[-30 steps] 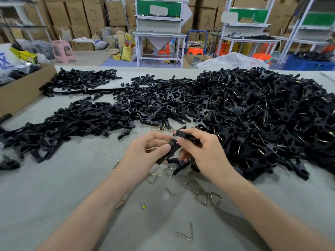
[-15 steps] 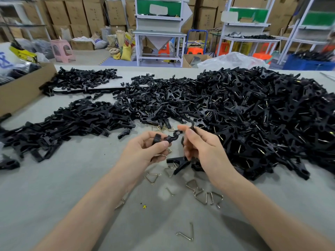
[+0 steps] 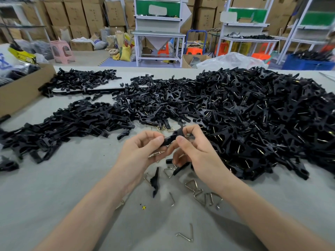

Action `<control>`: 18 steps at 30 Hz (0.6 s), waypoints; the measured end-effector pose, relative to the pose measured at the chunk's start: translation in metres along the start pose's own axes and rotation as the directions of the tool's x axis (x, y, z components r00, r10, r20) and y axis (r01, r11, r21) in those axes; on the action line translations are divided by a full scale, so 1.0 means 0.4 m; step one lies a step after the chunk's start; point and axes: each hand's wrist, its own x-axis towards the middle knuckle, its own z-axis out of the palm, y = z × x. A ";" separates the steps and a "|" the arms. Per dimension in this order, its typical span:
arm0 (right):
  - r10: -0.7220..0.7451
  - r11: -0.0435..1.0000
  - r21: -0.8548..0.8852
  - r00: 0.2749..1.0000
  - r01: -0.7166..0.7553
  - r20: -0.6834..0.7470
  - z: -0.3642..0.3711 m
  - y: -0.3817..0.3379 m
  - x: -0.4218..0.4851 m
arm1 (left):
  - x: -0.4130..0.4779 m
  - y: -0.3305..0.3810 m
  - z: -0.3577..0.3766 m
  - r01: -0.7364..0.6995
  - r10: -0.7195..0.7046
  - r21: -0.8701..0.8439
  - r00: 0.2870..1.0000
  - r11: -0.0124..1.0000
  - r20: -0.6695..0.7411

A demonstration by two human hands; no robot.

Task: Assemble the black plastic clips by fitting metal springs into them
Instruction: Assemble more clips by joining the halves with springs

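A cardboard box (image 3: 23, 87) lies at the table's (image 3: 54, 187) left edge; a pink stool (image 3: 62, 51) stands beyond it.

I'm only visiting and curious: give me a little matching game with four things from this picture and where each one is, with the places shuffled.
Things:
1. pink stool
2. blue crate
3. black clip
4. bent metal spring

Places:
A. lying on the table, nearest the camera
B. pinched between the left hand and the right hand
C. in the background, far left
D. in the background, far right

Pairs: 1-C, 2-D, 3-B, 4-A
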 end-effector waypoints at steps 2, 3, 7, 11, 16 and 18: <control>-0.022 0.999 -0.032 0.999 0.021 -0.049 0.000 0.003 0.002 | 0.000 -0.002 0.002 0.007 -0.007 0.003 1.000 1.000 0.011; -0.038 0.998 -0.055 0.997 0.034 -0.074 0.000 0.004 0.002 | 0.000 -0.003 0.004 0.015 -0.015 -0.005 1.000 1.000 0.014; -0.043 0.999 -0.019 0.994 0.041 -0.101 -0.002 0.003 0.003 | 0.004 -0.007 0.003 0.025 -0.025 -0.014 1.000 1.000 0.015; -0.031 0.999 0.009 0.989 0.032 -0.146 -0.004 0.005 0.004 | 0.004 -0.007 0.001 0.037 -0.037 0.000 0.998 0.999 0.047; -0.014 1.000 -0.001 0.988 0.014 -0.152 -0.006 0.007 0.004 | 0.005 -0.007 0.005 0.029 -0.028 -0.036 1.000 0.999 0.014; -0.023 0.999 0.025 0.988 0.027 -0.151 -0.005 0.007 0.005 | 0.005 -0.006 0.005 0.021 -0.021 -0.040 1.000 0.999 0.019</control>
